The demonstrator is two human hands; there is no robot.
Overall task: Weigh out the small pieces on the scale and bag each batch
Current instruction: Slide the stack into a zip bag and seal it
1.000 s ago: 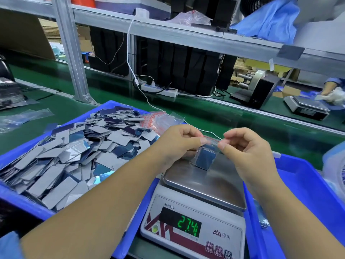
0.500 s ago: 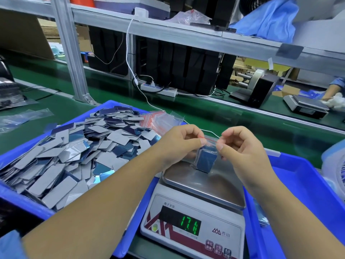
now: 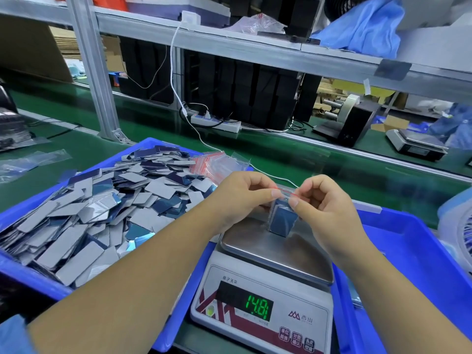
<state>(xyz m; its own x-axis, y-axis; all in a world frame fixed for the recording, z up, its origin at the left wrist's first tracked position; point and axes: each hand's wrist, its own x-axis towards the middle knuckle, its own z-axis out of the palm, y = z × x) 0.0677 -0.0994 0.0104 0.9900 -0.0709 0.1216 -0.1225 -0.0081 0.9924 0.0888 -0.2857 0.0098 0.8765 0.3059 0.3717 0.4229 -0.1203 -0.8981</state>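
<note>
Pinching: left hand (image 3: 240, 198) and right hand (image 3: 321, 203) both grip the bag (image 3: 282, 218) top
Bag: resting on scale (image 3: 275, 254), 12 o'clock edge

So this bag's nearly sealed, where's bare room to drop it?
The right blue bin, beside the scale, shows bare floor. The green belt behind is open. The left bin is heaped with pieces.

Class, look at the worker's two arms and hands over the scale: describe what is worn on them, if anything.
Both forearms are bare to the bottom edge of the picture. The left hand and right hand wear no gloves, rings or watch, and the nails are short. A blue sleeve shows at the left arm's lower end.
</note>
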